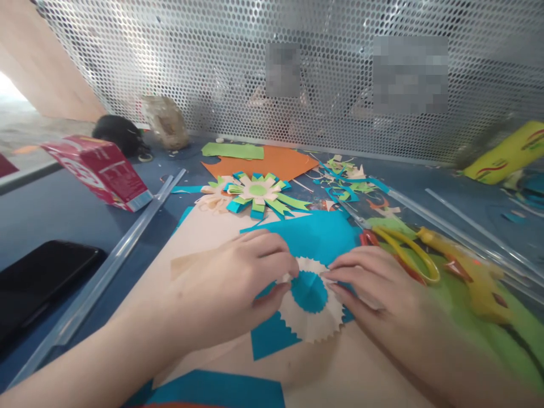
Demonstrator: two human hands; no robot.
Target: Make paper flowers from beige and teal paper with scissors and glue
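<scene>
Near the table's [51, 209] front edge, on a beige sheet [204, 238] over blue paper [314, 235], lies a pleated rosette [312, 306] between both hands; the left hand [229, 283], knuckles up, pinches its upper-left rim, the right hand [374, 277] presses flat fingertips on its right rim, beside yellow scissors [403, 252]

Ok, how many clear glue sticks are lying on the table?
4 in view: two side by side left of the papers, and two on the right beyond the scissors. More may be hidden under scraps.
</scene>
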